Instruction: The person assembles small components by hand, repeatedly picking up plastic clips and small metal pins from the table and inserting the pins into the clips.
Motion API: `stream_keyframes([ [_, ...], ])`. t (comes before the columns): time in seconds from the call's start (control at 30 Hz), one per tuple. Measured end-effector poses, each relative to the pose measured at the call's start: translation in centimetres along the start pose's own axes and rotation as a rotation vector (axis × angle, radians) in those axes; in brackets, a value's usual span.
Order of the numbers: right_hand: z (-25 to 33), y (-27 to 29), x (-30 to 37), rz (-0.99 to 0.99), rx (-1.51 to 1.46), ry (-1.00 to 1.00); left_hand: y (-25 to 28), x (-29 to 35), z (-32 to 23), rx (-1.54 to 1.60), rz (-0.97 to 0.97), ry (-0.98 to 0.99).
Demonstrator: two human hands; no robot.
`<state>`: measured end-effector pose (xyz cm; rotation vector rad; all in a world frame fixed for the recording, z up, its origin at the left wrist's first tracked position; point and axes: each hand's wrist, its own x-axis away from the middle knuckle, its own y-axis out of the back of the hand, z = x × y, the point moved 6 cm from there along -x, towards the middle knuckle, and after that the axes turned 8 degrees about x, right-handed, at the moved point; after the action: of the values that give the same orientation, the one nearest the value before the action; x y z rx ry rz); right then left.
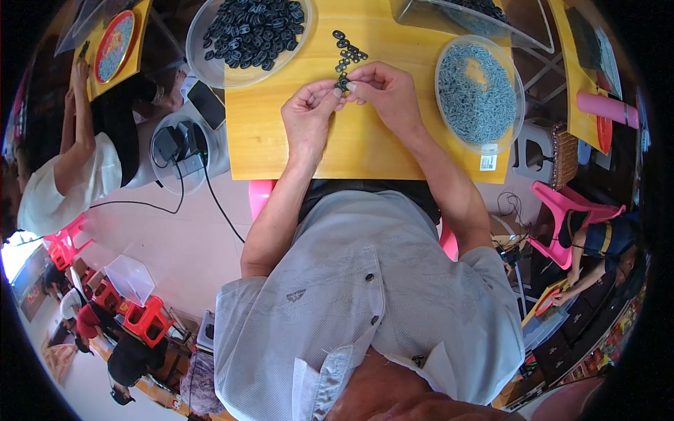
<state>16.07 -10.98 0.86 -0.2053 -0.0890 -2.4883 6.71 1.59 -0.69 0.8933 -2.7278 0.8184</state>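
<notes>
Close together over the yellow table, my left hand and my right hand pinch a small black oval part between their fingertips. Whether a screw is also in my fingers is too small to tell. Just beyond, a short trail of loose black oval parts lies on the tabletop. A clear round tub heaped with the same black parts stands at the far left. On the right sits a clear oval tub full of small silvery screws.
A clear bin with dark pieces stands at the far right. Left of the table, a phone lies beside a tub of black power adapters with trailing cables. Other people work at left and right; pink stools and red stools stand about.
</notes>
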Motion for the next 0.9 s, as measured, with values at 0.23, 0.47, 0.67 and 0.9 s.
stream_keyframes([
  [0.23,0.18,-0.16,-0.15,0.002,-0.011,0.018,0.31,-0.19,0.20,0.027,-0.020,0.015],
  [0.47,0.00,-0.21,-0.15,0.012,0.023,0.006,-0.11,-0.02,-0.27,0.022,-0.022,0.021],
  [0.67,0.18,-0.36,-0.21,0.011,-0.001,0.017,-0.20,0.02,-0.23,0.046,-0.032,0.048],
  [0.9,0.52,0.30,-0.32,0.131,0.048,-0.068,-0.20,-0.02,-0.16,-0.063,0.097,0.009],
])
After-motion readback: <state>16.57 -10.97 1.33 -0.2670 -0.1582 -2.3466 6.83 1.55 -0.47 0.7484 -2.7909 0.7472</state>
